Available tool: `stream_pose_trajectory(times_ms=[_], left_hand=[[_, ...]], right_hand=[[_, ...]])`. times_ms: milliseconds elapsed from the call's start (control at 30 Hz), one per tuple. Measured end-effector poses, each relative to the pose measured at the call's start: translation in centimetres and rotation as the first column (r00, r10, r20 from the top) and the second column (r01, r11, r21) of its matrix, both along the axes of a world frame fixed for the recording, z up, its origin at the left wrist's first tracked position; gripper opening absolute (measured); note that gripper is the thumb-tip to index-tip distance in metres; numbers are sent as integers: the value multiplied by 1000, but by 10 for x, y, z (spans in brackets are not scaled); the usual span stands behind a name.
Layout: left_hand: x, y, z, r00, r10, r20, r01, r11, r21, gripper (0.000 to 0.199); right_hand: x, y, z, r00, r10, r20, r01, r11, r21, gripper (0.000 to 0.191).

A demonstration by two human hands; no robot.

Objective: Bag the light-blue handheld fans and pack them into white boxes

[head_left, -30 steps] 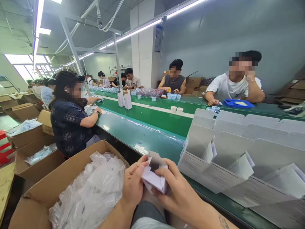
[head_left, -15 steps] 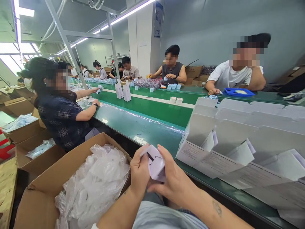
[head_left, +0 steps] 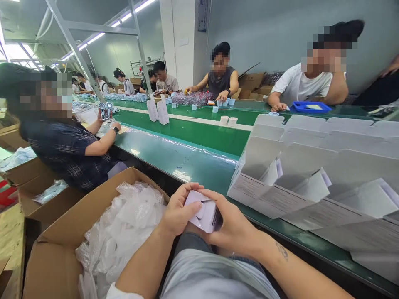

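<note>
A small white box (head_left: 205,216) is held between both hands above my lap, its flapped end facing up. My left hand (head_left: 182,209) grips its left side, with the thumb pressed on the end flap. Around the right side of the box, my right hand (head_left: 229,220) is wrapped, fingers along the far edge. To the right, several open white cartons (head_left: 268,199) stand in rows on the green bench, flaps raised. At the left, a large cardboard box (head_left: 56,249) holds a heap of clear bubble-wrap bags (head_left: 124,232).
A green conveyor (head_left: 187,132) runs beyond the bench (head_left: 165,153), carrying two upright white boxes (head_left: 162,111) and two small cups (head_left: 232,121). A person (head_left: 68,137) sits at the left; others sit across, one near a blue tray (head_left: 311,108).
The box's end flaps have folded down, and my left thumb now presses on them. The person at the left has drawn a small device closer. The view has shifted slightly.
</note>
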State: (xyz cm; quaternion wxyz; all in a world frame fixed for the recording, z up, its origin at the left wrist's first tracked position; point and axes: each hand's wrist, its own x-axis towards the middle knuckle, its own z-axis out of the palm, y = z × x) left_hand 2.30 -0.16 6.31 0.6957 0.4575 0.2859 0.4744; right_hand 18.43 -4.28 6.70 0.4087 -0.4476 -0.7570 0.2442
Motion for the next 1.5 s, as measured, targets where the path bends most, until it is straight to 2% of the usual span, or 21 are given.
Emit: stream_pose_trajectory(times_ms=[167,233,300,367,500,700,867,1000,1167,1367,1500], left_hand=[[-2,-9,-7,987,143,-78,-138,988,65,40],[-4,-10,-4,994,92,-55,-92,996,1,46],[-5,-11,0,1000,-13,9,14,995,-100,58],[-4,-12,3,996,-44,72,57,983,-176,65],[3,-15,1,992,75,99,-50,971,-232,58],[5,-23,-3,996,83,16,-77,970,-230,52],[2,-24,1,999,51,-15,-53,970,-239,50],[0,-23,0,998,40,-39,-48,969,-243,51],[-8,-19,-1,998,-61,-9,57,970,-238,58],[-22,-16,1,970,-203,-133,179,969,-171,67],[-22,-17,3,966,-181,-182,155,977,-147,65]], right_hand=[[9,9,-7,997,69,-45,-75,988,-137,83],[12,11,-5,994,93,-64,-103,979,-177,82],[14,12,-3,990,126,-68,-137,971,-197,82],[15,11,-2,987,150,-50,-157,968,-195,83],[14,8,-2,988,155,18,-150,974,-171,86],[16,10,2,972,224,74,-201,951,-233,88],[16,11,7,964,251,85,-227,948,-223,90],[16,10,4,969,232,79,-207,948,-240,89],[15,9,-1,971,233,58,-218,957,-192,90],[16,9,0,960,255,113,-235,958,-165,90],[14,9,-1,958,260,119,-240,958,-157,91]])
